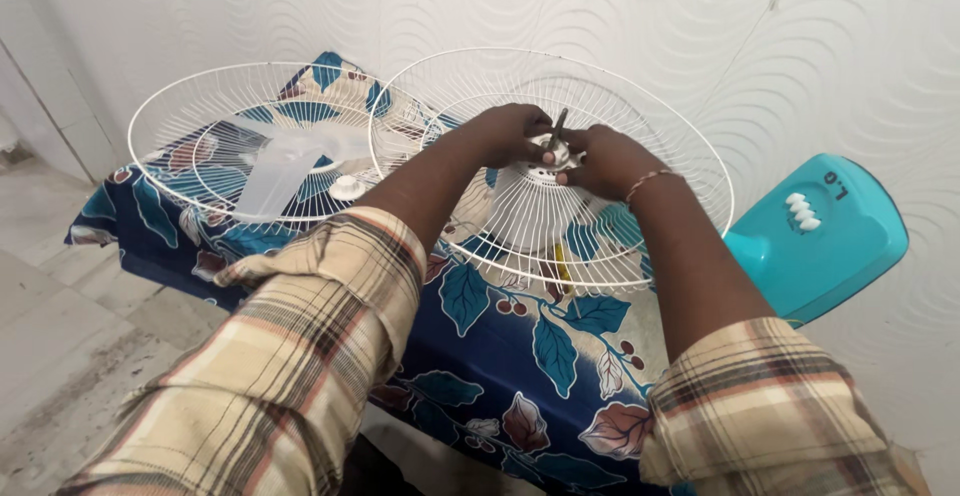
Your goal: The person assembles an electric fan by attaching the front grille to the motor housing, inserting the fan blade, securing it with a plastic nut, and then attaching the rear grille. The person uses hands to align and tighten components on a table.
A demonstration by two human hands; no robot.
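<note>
The rear grille (560, 171), a white wire dish, lies on the worktop (500, 356), which is covered in a blue leaf-print cloth, and both hands meet at its hub. The left hand (505, 134) is curled over the hub's near side, fingers pressed together on it. The right hand (605, 159) is closed round a thin dark tool (557, 128) that stands upright over the centre; its tip is hidden.

Judgement: the grille looks light and springy. Its thin wires would bend if squeezed or leaned on, so it is best held at the solid hub or the outer ring. The round wire is likely smooth, and the dish may rock on the cloth.

A second grille (255, 141) lies to the left with pale blades (290, 161) under it. A teal fan base (815, 236) sits at the right.
</note>
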